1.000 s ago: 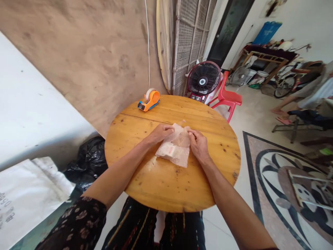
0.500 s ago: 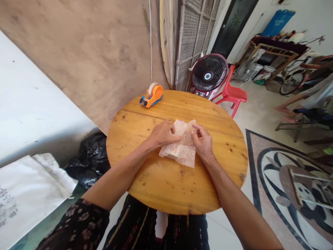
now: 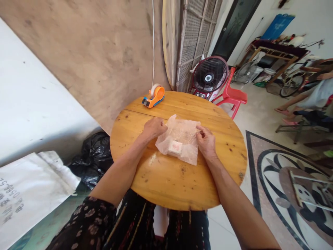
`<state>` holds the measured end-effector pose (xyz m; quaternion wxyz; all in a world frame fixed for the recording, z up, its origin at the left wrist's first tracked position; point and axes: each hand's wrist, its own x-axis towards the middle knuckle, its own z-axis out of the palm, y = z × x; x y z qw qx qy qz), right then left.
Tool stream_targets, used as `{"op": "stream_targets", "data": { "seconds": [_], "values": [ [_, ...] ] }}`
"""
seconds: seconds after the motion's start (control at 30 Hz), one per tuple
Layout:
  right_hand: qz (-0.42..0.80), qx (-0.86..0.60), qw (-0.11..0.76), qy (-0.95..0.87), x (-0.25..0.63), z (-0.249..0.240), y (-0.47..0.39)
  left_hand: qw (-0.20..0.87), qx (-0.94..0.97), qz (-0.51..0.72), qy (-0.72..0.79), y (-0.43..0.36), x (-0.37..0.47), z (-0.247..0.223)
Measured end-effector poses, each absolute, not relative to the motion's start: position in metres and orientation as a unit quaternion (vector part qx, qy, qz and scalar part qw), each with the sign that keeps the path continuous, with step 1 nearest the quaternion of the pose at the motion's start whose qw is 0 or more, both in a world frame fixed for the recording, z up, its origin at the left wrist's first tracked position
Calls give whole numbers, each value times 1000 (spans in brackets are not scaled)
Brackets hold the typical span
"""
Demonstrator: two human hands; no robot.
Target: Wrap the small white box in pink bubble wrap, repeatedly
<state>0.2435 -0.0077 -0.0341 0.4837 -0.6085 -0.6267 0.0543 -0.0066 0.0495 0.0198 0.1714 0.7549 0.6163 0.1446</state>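
Observation:
A sheet of bubble wrap (image 3: 186, 130) lies spread on the round wooden table (image 3: 166, 184). On its near part sits a small white box (image 3: 175, 147) with a reddish mark on top. My left hand (image 3: 155, 127) is closed at the sheet's left edge, fingers curled and pinching it. At the right edge my right hand (image 3: 206, 139) pinches the sheet between thumb and fingers. Toward the table's far left edge stands an orange tape dispenser (image 3: 154, 96) with a roll of tape in it.
Behind the table are a fan (image 3: 210, 78) and a red plastic chair (image 3: 231, 92). Black plastic bags (image 3: 96, 149) and a white sack (image 3: 33, 187) lie on the left. A person's legs (image 3: 293, 104) show at the far right.
The bubble wrap, folded up between my hands before, is now opened out flatter, and the small box shows more plainly. My left hand has moved left and closed.

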Motion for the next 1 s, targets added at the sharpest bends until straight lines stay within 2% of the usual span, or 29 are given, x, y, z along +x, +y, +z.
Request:
{"op": "stream_targets", "data": {
  "seconds": [0.27, 0.47, 0.67, 1.0],
  "values": [
    [31, -655, 411, -633, 249, -35, -9, 128, 764, 23, 632, 48, -7, 20],
    [20, -668, 358, -653, 246, -33, -11, 77, 799, 60, 593, 48, -6, 11],
    [14, -666, 332, -667, 244, -31, -10, 89, 818, 25, 568, 43, -5, 19],
    [7, -663, 318, -677, 240, -28, -9, 195, 849, 162, 464, 32, -1, 32]
  ]
}}
